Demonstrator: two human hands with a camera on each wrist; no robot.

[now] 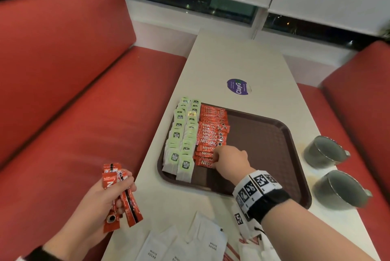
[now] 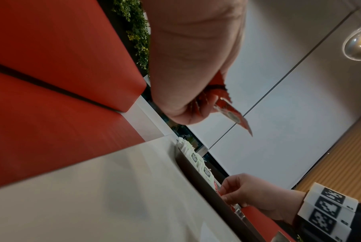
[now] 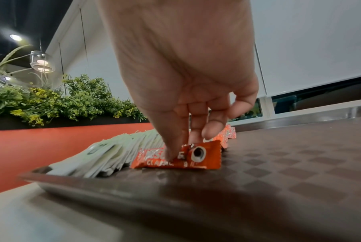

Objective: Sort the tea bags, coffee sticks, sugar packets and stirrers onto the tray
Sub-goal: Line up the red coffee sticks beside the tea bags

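A brown tray (image 1: 263, 144) lies on the white table. Along its left side run two columns of green tea bags (image 1: 181, 138), with a column of red coffee sticks (image 1: 211, 132) beside them. My right hand (image 1: 217, 160) reaches to the near end of that column and pinches the nearest coffee stick (image 3: 208, 157), which lies flat on the tray (image 3: 278, 172); the thumb tip (image 3: 171, 155) presses on its top. My left hand (image 1: 118, 193) grips a bundle of coffee sticks (image 1: 109, 178) off the table's left edge, above the red bench.
White sugar packets (image 1: 190, 243) and red-striped stirrers (image 1: 232, 252) lie at the table's near edge. Two metal cups (image 1: 325, 152) (image 1: 339, 189) stand right of the tray. A purple sticker (image 1: 238, 86) marks the far tabletop. Red benches flank the table.
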